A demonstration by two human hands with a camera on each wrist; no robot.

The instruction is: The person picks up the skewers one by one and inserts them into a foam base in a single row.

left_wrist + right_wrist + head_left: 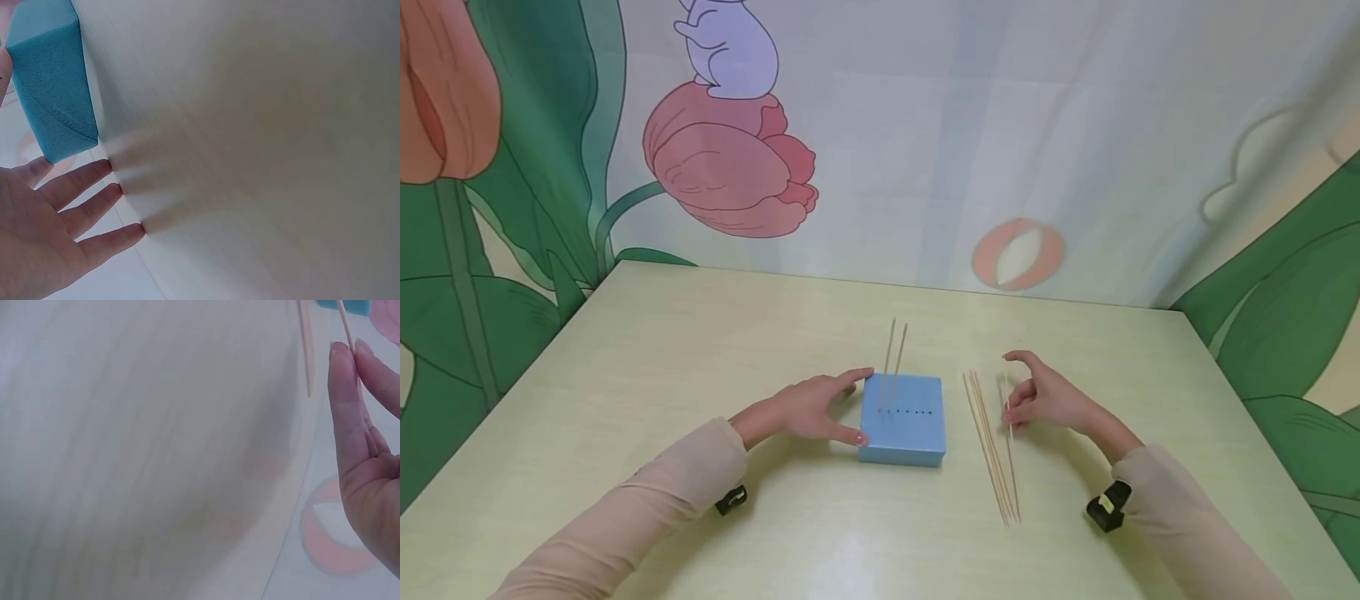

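A square light-blue block (904, 433) with a row of small holes across its top sits on the table. Two thin wooden sticks (897, 358) stand upright in holes at the row's left end. My left hand (808, 407) holds the block's left side, thumb at the near corner and index finger at the far one; its other fingers (94, 209) spread down to the tabletop. To the right of the block, my right hand (1041, 398) pinches a thin wooden stick (345, 325) between thumb and fingertip. Beside it lies a loose bunch of several similar sticks (988, 450).
The pale table (760, 533) runs back to a printed curtain (910, 167) with flowers and a rabbit. Each wrist carries a small black device, one at the left sleeve (731, 499) and one at the right sleeve (1108, 505).
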